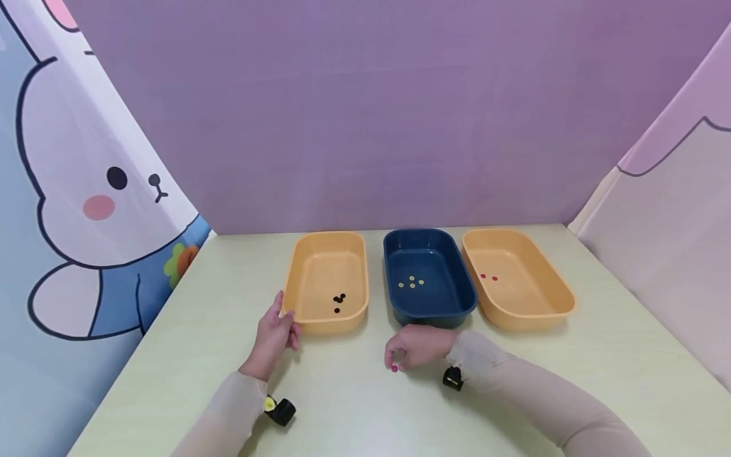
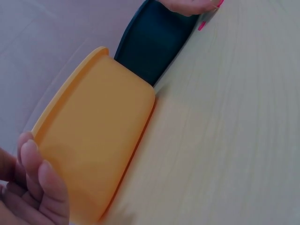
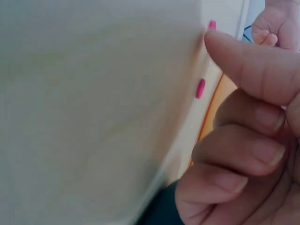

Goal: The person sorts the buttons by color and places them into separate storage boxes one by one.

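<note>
My left hand [image 1: 274,333] grips the near left corner of the left yellow tray [image 1: 325,326], thumb at its rim and fingers against the outer wall. Several small black discs [image 1: 337,310] lie inside. My right hand [image 1: 419,344] is low over the table in front of the dark blue tray [image 1: 425,315], fingers curled. Thumb and forefinger pinch a small pink disc [image 1: 395,368] at the tabletop. Another pink disc [image 3: 200,88] lies close by, hidden under the hand in the head view.
Several yellow discs [image 1: 412,285] lie in the blue tray. The right yellow tray [image 1: 528,322] holds two pink discs [image 1: 494,278] and stands close against the blue one. A purple backdrop [image 1: 365,127] rises behind the table [image 1: 342,393], with printed cloth [image 1: 85,158] on the left.
</note>
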A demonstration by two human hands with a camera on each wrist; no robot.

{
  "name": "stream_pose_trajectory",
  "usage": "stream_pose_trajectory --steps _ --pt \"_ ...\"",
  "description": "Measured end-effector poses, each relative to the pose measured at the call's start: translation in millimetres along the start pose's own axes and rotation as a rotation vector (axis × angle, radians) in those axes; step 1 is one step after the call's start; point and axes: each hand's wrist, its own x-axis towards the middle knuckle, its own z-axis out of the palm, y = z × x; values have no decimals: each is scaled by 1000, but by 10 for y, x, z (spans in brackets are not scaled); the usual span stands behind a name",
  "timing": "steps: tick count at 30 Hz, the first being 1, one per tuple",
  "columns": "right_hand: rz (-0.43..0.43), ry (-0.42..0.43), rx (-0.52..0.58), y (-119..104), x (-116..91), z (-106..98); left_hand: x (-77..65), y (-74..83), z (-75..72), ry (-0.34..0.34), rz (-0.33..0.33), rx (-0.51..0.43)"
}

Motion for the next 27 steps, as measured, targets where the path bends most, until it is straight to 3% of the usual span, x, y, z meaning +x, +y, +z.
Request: stream_pose_trajectory --steps 15,27 --pt "-54 57 -59 44 60 66 -21 26 -9 -1 7 2" --pt "-82 -55 -22 -61 121 28 -11 -7 -43 -3 5 -12"
